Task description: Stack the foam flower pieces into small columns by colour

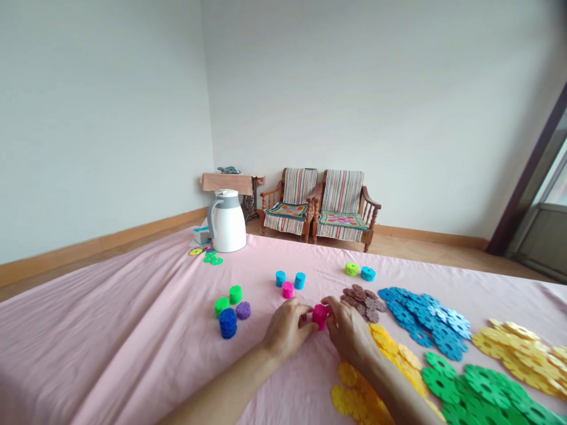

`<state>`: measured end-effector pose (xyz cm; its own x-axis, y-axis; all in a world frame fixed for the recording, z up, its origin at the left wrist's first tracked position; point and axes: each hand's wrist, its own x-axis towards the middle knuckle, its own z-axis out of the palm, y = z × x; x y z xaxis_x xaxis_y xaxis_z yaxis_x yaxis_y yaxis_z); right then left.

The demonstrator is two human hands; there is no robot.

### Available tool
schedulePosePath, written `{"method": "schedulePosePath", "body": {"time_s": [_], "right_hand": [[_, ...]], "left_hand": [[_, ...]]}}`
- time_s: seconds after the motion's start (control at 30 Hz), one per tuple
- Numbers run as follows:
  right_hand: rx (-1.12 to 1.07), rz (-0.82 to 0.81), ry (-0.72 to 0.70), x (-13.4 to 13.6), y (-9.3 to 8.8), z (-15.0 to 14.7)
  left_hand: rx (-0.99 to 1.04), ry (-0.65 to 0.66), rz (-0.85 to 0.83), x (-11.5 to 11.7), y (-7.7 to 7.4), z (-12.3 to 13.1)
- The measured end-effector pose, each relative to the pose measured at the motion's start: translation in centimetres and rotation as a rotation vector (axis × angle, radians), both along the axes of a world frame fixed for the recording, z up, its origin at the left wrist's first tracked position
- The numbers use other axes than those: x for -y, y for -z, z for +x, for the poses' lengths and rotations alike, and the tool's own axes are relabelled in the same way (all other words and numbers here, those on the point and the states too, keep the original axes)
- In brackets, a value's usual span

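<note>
A stack of pink notched discs (319,317) stands on the pink cloth between my hands. My left hand (289,326) closes its thumb and fingers on the stack's left side. From the right, the fingers of my right hand (346,324) grip the same stack near its top. Just beyond are another pink stack (287,290) and two light-blue stacks (280,278). To the left stand a dark-blue stack (228,324), two green stacks (235,294) and a purple stack (243,310). Brown discs (364,302) lie loose beside my right hand.
Loose blue discs (425,319), green discs (487,392), orange-yellow discs (370,389) and pale yellow discs (518,351) spread over the right side. A lime stack (352,269) and a blue stack (368,274) stand further back. A white jug (230,227) stands at the far left.
</note>
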<state>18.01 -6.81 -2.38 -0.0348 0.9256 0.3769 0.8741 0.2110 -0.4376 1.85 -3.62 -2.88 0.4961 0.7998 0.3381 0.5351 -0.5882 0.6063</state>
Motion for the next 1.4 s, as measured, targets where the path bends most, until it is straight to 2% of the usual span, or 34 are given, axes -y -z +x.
{"method": "schedulePosePath", "body": {"time_s": [1.0,1.07,1.2,1.3,1.4], "right_hand": [[0.021,-0.013,-0.033,-0.1,0.6,-0.2],[0.026,-0.016,-0.028,0.1,0.3,0.0],[0.065,-0.136,0.029,0.3,-0.7,0.6],[0.070,-0.188,-0.001,0.2,-1.6,1.3],[0.063,-0.221,-0.075,0.3,-2.2,2.0]], "left_hand": [[-0.001,-0.010,0.044,-0.2,0.2,0.0],[0.046,-0.015,0.028,-0.4,0.2,-0.1],[0.097,-0.069,0.060,-0.5,0.2,-0.8],[0.030,-0.086,0.103,0.2,-0.2,-1.6],[-0.079,-0.030,0.110,2.1,-0.9,-2.3]]}}
